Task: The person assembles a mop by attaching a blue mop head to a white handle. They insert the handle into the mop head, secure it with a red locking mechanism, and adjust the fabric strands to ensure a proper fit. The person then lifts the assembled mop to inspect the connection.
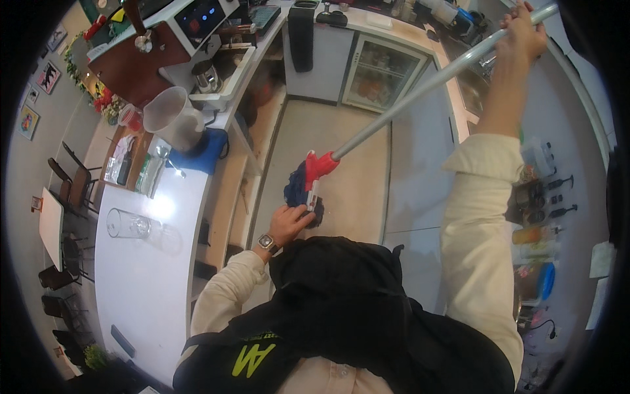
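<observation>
A mop with a silver pole [407,108] slants from the upper right down to the middle of the view. My right hand [525,34] is wrapped round the pole close to its upper end. At the lower end sits a red clamp [321,165] with a pale strip on its side. Dark blue mop cloth [296,186] bunches in and below this clamp. My left hand [292,223] is closed at the lower edge of the cloth and clamp, its fingers pressed on them. Part of its grip is hidden.
A white counter [141,295] runs along the left, bearing a clear glass [129,223], a plastic jug [174,118] and a blue cloth [200,151]. A coffee machine [177,46] stands behind. Ahead is a glass-door fridge [382,72]. Cabinets [420,164] flank the narrow floor [357,148] on the right.
</observation>
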